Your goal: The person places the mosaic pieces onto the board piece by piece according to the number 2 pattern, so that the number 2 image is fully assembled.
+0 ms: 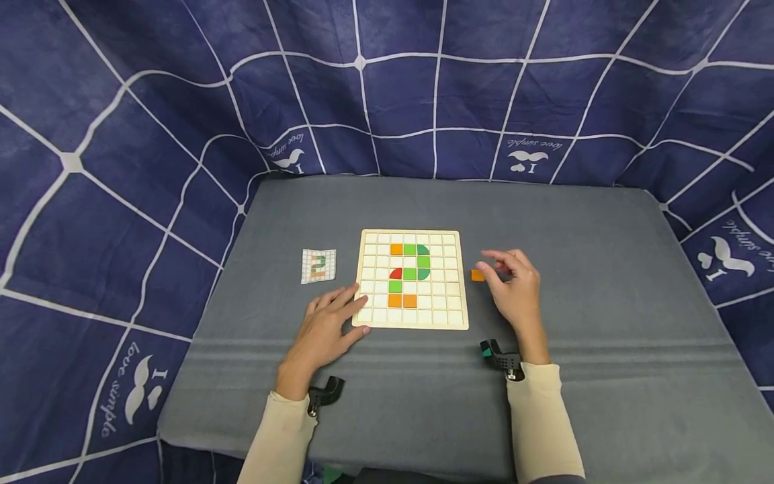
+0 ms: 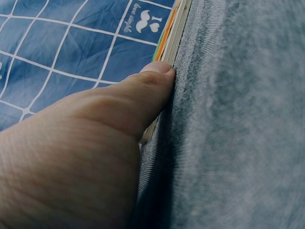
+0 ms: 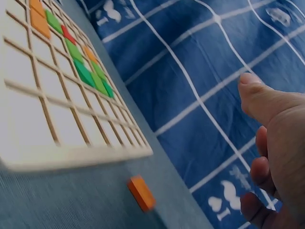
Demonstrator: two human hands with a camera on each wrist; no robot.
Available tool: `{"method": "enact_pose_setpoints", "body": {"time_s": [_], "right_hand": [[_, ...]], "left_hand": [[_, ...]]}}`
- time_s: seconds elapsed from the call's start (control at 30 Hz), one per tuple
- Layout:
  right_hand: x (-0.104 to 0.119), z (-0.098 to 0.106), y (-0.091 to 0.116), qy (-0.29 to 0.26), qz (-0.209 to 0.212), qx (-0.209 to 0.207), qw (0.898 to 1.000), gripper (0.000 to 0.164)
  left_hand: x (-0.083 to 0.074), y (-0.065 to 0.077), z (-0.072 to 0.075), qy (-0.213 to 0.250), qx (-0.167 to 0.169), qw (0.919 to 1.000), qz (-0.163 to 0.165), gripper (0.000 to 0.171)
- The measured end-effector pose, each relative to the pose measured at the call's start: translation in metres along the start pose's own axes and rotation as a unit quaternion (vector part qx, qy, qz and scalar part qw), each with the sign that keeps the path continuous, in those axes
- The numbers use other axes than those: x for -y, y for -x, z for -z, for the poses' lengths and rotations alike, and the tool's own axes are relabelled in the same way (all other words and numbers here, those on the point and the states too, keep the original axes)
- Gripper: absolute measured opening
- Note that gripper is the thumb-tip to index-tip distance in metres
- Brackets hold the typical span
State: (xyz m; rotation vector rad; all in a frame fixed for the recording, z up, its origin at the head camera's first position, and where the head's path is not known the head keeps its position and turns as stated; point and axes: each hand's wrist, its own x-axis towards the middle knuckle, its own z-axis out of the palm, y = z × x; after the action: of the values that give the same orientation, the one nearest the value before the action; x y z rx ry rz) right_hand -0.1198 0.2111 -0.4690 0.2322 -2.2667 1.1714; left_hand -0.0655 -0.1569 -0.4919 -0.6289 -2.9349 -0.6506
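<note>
A square wooden grid board [image 1: 412,323] lies on the grey cloth, with orange, green and red pieces set in some of its cells. My left hand [image 1: 326,329] rests at the board's lower left, fingers spread and fairly straight. In the left wrist view the thumb [image 2: 147,88] touches the board's edge. Off the board's right side lies a single orange block [image 3: 141,193]. My right hand [image 1: 514,286] is beside that block, thumb and fingers parted with nothing between them; the right wrist view shows a gap between hand and block.
Left of the board is a small printed card [image 1: 318,266] with a coloured grid pattern. The grey table [image 1: 574,403] is enclosed at the back and sides by a blue curtain [image 1: 399,94] with white lines. A black camera mount sits on each wrist.
</note>
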Motion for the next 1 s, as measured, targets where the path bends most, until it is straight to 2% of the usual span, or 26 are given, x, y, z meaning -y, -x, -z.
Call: {"method": "enact_pose_setpoints", "body": {"time_s": [0.17,0.3,0.53,0.8,1.0], "right_hand": [[-0.013,0.009,0.001,-0.001,-0.016,-0.026,1.000,0.025],[-0.017,0.011,0.004,0.000,-0.027,-0.021,0.999,0.027],[-0.027,0.009,0.005,0.024,-0.044,0.012,0.999,0.029],[-0.043,0.004,0.011,0.045,-0.078,0.068,0.994,0.031],[-0.045,0.004,0.012,0.055,-0.088,0.103,0.989,0.031]], "left_hand": [[0.002,0.002,0.001,0.004,0.010,0.9999,0.006,0.062],[0.002,0.004,0.002,0.000,0.011,0.9999,0.005,0.062],[0.001,0.003,0.002,-0.006,-0.004,1.0000,-0.004,0.061],[0.000,0.002,0.003,0.005,0.009,0.9999,-0.001,0.062],[-0.001,0.003,0.003,0.009,0.007,0.9999,-0.003,0.062]]}}
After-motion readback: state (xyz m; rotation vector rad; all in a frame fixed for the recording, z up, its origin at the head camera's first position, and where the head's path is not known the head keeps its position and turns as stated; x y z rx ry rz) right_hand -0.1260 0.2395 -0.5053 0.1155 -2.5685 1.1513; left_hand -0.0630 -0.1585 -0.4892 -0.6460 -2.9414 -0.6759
